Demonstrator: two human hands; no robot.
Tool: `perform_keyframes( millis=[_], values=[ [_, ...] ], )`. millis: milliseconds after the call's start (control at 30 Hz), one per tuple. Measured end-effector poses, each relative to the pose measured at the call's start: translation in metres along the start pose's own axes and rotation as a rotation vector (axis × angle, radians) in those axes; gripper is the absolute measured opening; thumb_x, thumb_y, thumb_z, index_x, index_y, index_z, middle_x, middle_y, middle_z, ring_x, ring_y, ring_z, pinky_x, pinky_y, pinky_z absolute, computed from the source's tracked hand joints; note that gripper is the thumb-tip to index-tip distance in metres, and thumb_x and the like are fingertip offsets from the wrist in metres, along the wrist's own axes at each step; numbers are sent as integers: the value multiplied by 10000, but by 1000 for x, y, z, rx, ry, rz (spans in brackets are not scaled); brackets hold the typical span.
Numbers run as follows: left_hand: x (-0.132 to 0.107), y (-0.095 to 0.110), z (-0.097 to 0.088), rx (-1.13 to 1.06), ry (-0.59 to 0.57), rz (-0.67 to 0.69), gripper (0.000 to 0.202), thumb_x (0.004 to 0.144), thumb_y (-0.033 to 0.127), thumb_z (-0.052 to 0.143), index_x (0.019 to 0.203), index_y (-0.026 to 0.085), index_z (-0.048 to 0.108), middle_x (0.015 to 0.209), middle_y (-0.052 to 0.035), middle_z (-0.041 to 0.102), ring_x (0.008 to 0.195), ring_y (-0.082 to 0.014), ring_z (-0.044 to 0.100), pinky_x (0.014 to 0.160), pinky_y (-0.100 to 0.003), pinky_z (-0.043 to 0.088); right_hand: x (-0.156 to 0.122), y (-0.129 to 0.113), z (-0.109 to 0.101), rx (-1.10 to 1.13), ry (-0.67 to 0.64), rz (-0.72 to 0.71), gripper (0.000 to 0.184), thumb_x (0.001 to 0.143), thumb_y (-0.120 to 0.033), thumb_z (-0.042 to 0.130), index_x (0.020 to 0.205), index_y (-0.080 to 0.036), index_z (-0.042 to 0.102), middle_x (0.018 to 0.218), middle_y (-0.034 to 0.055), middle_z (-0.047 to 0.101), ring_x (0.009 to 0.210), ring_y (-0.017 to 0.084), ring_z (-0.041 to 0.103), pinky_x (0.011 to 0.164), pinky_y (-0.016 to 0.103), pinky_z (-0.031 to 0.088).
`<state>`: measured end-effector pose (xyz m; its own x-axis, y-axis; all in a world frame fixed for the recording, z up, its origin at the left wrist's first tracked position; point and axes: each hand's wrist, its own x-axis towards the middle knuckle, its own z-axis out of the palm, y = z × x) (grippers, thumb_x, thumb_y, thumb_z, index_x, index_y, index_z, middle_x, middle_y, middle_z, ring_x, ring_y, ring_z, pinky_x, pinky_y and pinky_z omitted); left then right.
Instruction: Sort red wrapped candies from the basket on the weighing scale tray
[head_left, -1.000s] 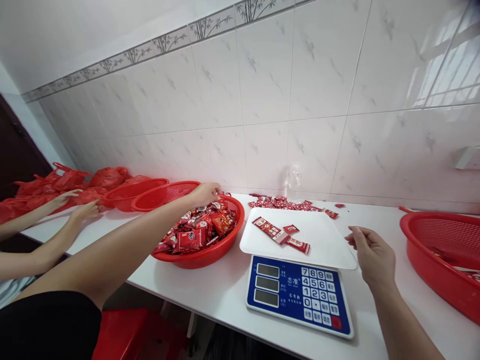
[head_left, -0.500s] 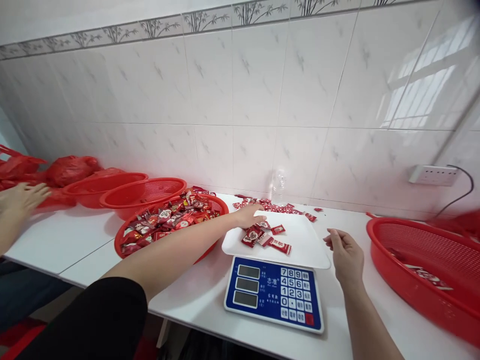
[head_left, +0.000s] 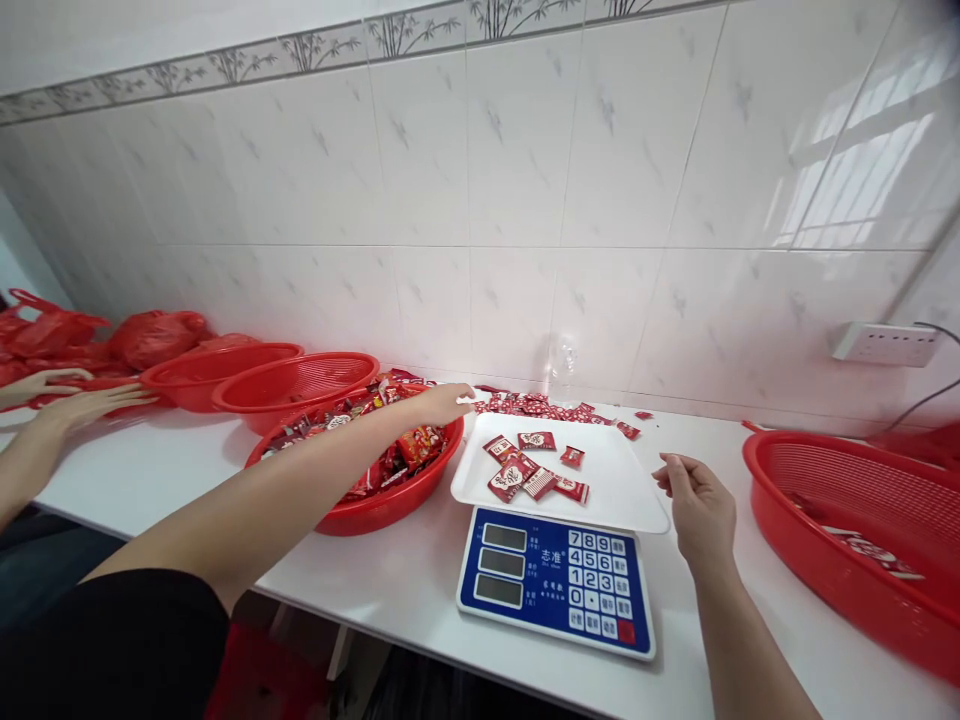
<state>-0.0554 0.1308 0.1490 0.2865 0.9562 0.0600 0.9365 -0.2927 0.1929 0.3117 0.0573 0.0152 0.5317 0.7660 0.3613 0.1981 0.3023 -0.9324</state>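
A blue-and-white digital scale (head_left: 551, 640) carries a white tray (head_left: 622, 480). Several red wrapped candies (head_left: 510, 478) lie loose on the tray's left half. My left hand (head_left: 444, 402) hovers beside the tray's upper left corner, above the edge of a red basket (head_left: 375, 515) heaped with wrapped candies. Its fingers are apart and nothing shows in them. To the right of the tray, my right hand (head_left: 699, 505) is closed, thumb against the curled fingers. Whether it holds anything is hidden.
Small red packets (head_left: 540, 405) lie along the wall by a clear plastic bottle (head_left: 561, 368). On the right stands a large red basket (head_left: 787, 530). Two more red baskets (head_left: 296, 385) and red bags (head_left: 157, 338) are leftward, near another person's hands (head_left: 90, 400).
My left hand has left the candies on the tray and moved up and left. Several candies there now lie more spread out. My right hand stays closed beside the tray.
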Motion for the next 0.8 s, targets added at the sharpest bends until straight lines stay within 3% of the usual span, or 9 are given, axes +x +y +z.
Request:
perform_keyframes(
  millis=[67, 167, 267, 367, 500, 633, 700, 800],
  values=[
    [-8, -26, -10, 59, -48, -73, 340, 787, 395, 573, 1038, 178, 648, 1044, -86, 690, 961, -241, 615, 833, -294, 449, 0, 2, -1, -15, 11, -2, 426, 771, -571, 596, 922, -183, 685, 730, 38, 660, 686, 183, 585, 662, 307, 464],
    [-28, -53, -9, 117, -143, -140, 318, 637, 358, 704, 900, 181, 686, 920, -80, 708, 893, -258, 625, 793, -297, 457, 0, 4, -1, -33, 5, 1, 439, 769, -578, 596, 934, -183, 691, 730, 42, 664, 689, 192, 595, 657, 312, 466],
    [-43, -64, -1, 189, -199, -164, 567, 503, 349, 795, 1038, 205, 674, 1088, -114, 677, 1015, -313, 594, 856, -333, 444, 0, 5, -1, -33, -5, 10, 443, 766, -587, 593, 927, -186, 690, 736, 42, 666, 688, 196, 595, 650, 314, 464],
    [-47, -67, 0, 243, -251, -164, 797, 480, 367, 815, 1229, 211, 591, 1265, -160, 587, 1142, -356, 531, 916, -366, 419, -1, 6, 0, -43, -14, 23, 432, 771, -584, 588, 924, -192, 688, 742, 38, 667, 695, 195, 593, 657, 315, 462],
    [-45, -72, -13, 159, -337, -206, 885, 521, 286, 778, 1350, 214, 480, 1230, -147, 610, 974, -288, 619, 780, -301, 470, 0, 8, 0, -44, -11, 24, 404, 775, -573, 595, 913, -204, 684, 744, 26, 663, 701, 183, 588, 674, 306, 458],
    [-48, -78, -23, 140, -235, -217, 774, 561, 147, 682, 1314, 201, 513, 916, -59, 692, 736, -211, 626, 647, -249, 453, 0, 8, -1, -57, -5, 19, 380, 781, -559, 594, 907, -211, 682, 753, 23, 662, 708, 180, 586, 673, 302, 456],
    [-50, -80, -25, 149, -158, -203, 645, 581, 100, 628, 1218, 195, 590, 798, -26, 673, 728, -202, 612, 660, -243, 441, -1, 8, -2, -67, -5, 17, 379, 788, -550, 588, 914, -205, 681, 759, 29, 665, 709, 183, 590, 668, 305, 457],
    [-52, -82, -29, 163, -38, -203, 485, 634, 94, 574, 1101, 207, 642, 772, -20, 656, 756, -198, 599, 684, -242, 428, -2, 7, -2, -81, -14, 11, 406, 786, -562, 582, 909, -189, 682, 772, 44, 671, 711, 192, 596, 660, 310, 462]
  ],
)
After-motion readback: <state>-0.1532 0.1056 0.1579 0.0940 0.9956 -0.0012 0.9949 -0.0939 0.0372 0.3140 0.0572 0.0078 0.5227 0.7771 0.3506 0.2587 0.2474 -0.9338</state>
